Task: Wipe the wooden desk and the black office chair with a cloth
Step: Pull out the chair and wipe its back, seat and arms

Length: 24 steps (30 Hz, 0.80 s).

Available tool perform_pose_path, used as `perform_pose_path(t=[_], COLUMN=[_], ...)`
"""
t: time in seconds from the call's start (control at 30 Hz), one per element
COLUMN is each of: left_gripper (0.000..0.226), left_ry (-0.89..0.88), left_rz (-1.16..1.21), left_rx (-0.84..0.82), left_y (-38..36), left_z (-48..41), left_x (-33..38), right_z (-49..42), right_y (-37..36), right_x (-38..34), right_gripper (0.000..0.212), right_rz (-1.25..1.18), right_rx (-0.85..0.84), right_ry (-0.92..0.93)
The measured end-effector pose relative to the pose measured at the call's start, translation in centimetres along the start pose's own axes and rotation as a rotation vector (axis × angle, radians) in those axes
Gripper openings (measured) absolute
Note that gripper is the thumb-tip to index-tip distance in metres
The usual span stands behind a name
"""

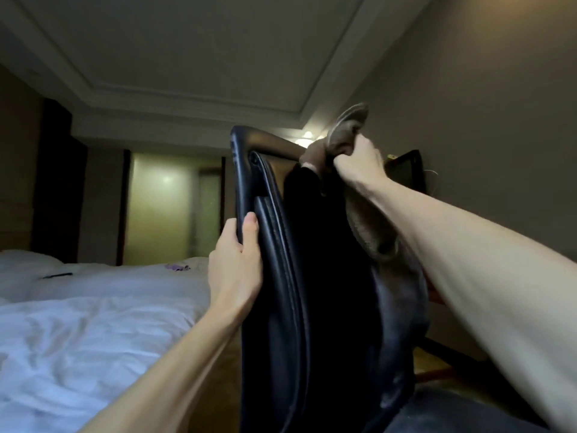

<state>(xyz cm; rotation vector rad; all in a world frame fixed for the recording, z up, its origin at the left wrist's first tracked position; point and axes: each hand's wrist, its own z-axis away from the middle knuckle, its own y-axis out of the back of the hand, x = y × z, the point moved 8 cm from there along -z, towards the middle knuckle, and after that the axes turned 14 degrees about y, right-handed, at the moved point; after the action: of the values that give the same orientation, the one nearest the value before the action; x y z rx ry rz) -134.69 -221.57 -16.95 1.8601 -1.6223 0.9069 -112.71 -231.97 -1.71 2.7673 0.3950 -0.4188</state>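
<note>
The black office chair (290,276) fills the middle of the head view, its tall backrest seen edge-on from low down. My left hand (237,260) grips the backrest's left edge, thumb on the near side and fingers wrapped behind. My right hand (359,160) is raised at the top right corner of the backrest and clutches a bunched brown cloth (340,135), which presses against the chair's top edge. A part of the desk's dark wood (437,348) shows low on the right, behind the chair.
A bed with white bedding (93,323) lies on the left, a small dark object and a purple item on it. A dark screen (409,170) stands against the right wall behind my right arm. A lit doorway (162,207) is at the back.
</note>
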Motion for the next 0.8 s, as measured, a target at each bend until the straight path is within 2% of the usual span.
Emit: perform_pose_path(t=[0.1, 0.23, 0.33, 0.37, 0.43, 0.53, 0.63, 0.7, 0.8], left_gripper=[0.05, 0.052, 0.052, 0.051, 0.052, 0.051, 0.051, 0.05, 0.049], left_ry=[-0.021, -0.039, -0.046, -0.042, -0.027, -0.013, 0.01, 0.023, 0.039], left_rz=[0.05, 0.062, 0.06, 0.057, 0.055, 0.037, 0.012, 0.011, -0.002], left_rx=[-0.005, -0.009, -0.014, -0.007, 0.02, 0.025, 0.012, 0.005, -0.004], left_y=[0.0, -0.1, -0.1, 0.0, 0.2, 0.0, 0.1, 0.3, 0.5], left_z=[-0.1, 0.1, 0.1, 0.1, 0.0, 0.3, 0.6, 0.8, 1.1], left_x=[-0.4, -0.2, 0.0, 0.0, -0.3, -0.2, 0.1, 0.2, 0.6], right_z=[-0.6, 0.4, 3.7, 5.8, 10.9, 19.2, 25.1, 27.4, 27.2], right_y=[-4.7, -4.1, -3.2, -3.5, -4.5, -4.5, -4.2, -3.6, -0.9], right_x=[1.3, 3.5, 5.4, 6.3, 8.6, 12.3, 13.1, 13.5, 13.4], right_gripper=[0.018, 0.012, 0.056, 0.059, 0.05, 0.079, 0.081, 0.067, 0.022], right_rz=[-0.045, 0.006, 0.0, -0.01, -0.034, -0.083, -0.041, 0.059, 0.06], right_rx=[-0.293, -0.301, -0.307, -0.338, -0.397, -0.374, -0.443, -0.485, -0.304], right_ry=[-0.014, 0.049, 0.061, 0.06, 0.054, -0.038, 0.057, 0.031, -0.065])
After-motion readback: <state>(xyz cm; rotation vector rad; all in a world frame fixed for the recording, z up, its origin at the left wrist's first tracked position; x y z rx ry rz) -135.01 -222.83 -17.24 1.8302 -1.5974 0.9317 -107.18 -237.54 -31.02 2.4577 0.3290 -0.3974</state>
